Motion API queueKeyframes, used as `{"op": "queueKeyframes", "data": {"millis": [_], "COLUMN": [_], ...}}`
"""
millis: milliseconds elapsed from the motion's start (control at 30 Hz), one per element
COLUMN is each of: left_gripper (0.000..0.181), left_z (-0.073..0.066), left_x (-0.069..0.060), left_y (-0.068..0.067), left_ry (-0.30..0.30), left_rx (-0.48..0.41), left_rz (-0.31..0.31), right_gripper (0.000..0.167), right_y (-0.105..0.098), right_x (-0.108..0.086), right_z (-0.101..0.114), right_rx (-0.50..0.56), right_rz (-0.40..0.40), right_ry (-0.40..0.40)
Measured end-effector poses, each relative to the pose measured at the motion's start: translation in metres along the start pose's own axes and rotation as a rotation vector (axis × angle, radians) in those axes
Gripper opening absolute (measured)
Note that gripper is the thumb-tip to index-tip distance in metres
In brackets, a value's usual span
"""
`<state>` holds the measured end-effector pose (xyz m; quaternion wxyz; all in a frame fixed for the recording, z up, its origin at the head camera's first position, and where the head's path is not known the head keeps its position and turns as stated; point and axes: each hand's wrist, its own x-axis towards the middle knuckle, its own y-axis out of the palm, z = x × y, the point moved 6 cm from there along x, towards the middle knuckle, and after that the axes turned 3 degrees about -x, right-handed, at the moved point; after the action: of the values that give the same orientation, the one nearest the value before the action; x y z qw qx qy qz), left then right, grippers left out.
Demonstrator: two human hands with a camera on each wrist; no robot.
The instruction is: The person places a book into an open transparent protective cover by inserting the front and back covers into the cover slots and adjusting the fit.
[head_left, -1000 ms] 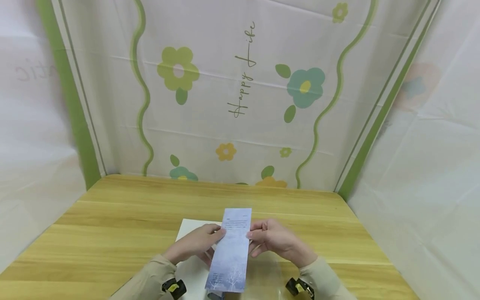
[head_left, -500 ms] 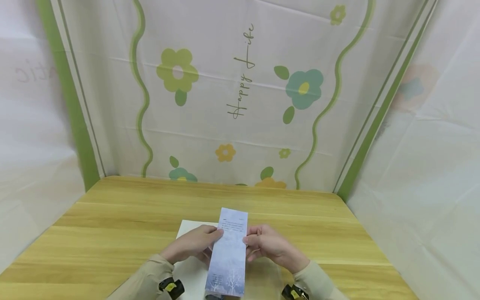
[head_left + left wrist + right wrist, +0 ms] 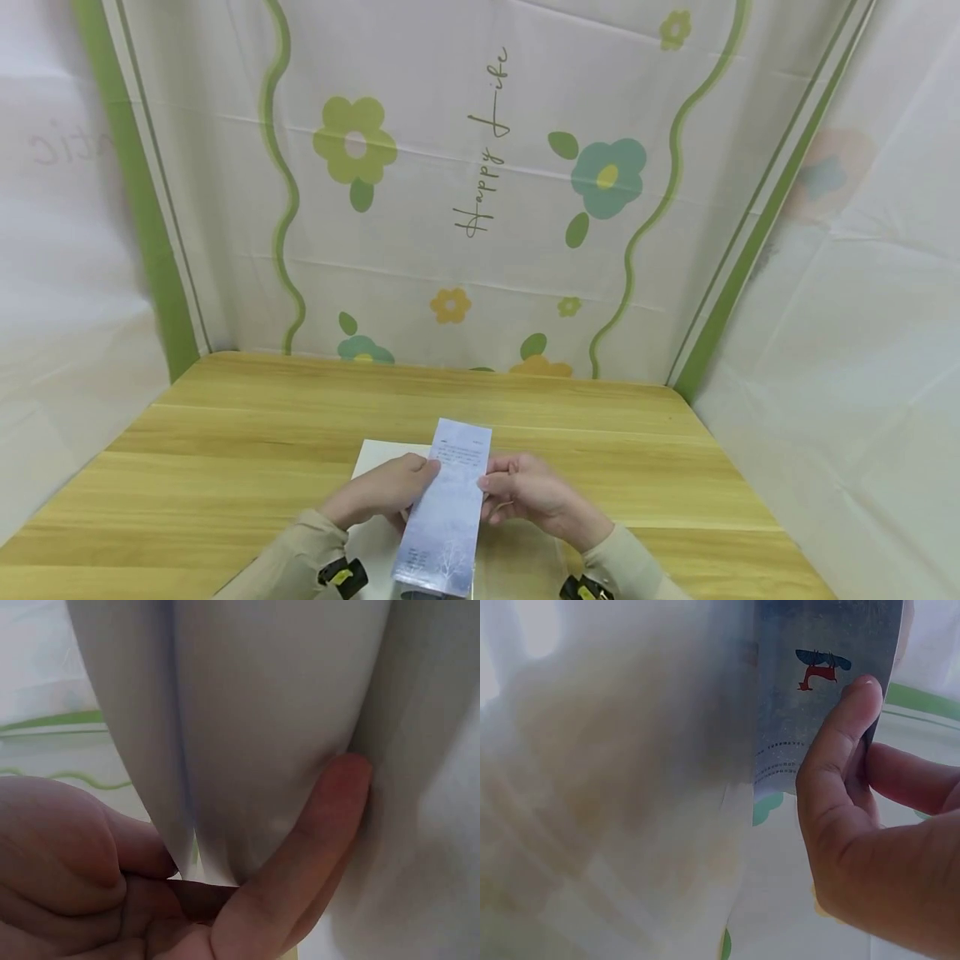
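Observation:
A pale blue folded leaflet (image 3: 444, 521), printed with small text and white trees, is held up over the table between both hands. My left hand (image 3: 386, 490) pinches its left edge, thumb on top and fingers beneath. On the opposite edge my right hand (image 3: 536, 498) pinches it the same way. In the left wrist view the plain pale inner faces of the leaflet (image 3: 262, 720) part around a fold, with a finger against them. A darker blue side with a red deer print (image 3: 821, 673) shows in the right wrist view, under a fingertip.
Beneath the leaflet lies a white sheet (image 3: 378, 546) on the wooden table (image 3: 247, 450). A clear plastic sheet (image 3: 521, 562) lies to its right, also seen as hazy film (image 3: 615, 772) in the right wrist view. Printed curtains (image 3: 480, 167) surround the table.
Both hands have shifted slightly left with the leaflet. Its near end has swung left and down, so it slants more, and its curled lower end shows a little differently.

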<state>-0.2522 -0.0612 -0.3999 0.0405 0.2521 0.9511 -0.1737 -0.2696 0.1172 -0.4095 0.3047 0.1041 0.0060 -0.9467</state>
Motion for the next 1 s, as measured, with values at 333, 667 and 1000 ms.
{"op": "queueKeyframes", "data": {"millis": [333, 667, 1000], "left_gripper": [0.035, 0.031, 0.031], "left_z": [-0.0036, -0.0035, 0.0030], "left_x": [0.0013, 0.0018, 0.0031], "left_y": [0.0069, 0.0064, 0.0057], "left_ry": [0.036, 0.035, 0.012], "left_rx": [0.015, -0.010, 0.006], "left_rz": [0.014, 0.046, 0.002], "right_gripper": [0.012, 0.013, 0.016], "right_y": [0.0021, 0.0018, 0.0023], "right_x": [0.0008, 0.0010, 0.0006], "right_z": [-0.0029, -0.0047, -0.0028], "right_rx": [0.001, -0.030, -0.172], "right_rz": [0.029, 0.030, -0.026], "right_ry": [-0.014, -0.008, -0.034]}}
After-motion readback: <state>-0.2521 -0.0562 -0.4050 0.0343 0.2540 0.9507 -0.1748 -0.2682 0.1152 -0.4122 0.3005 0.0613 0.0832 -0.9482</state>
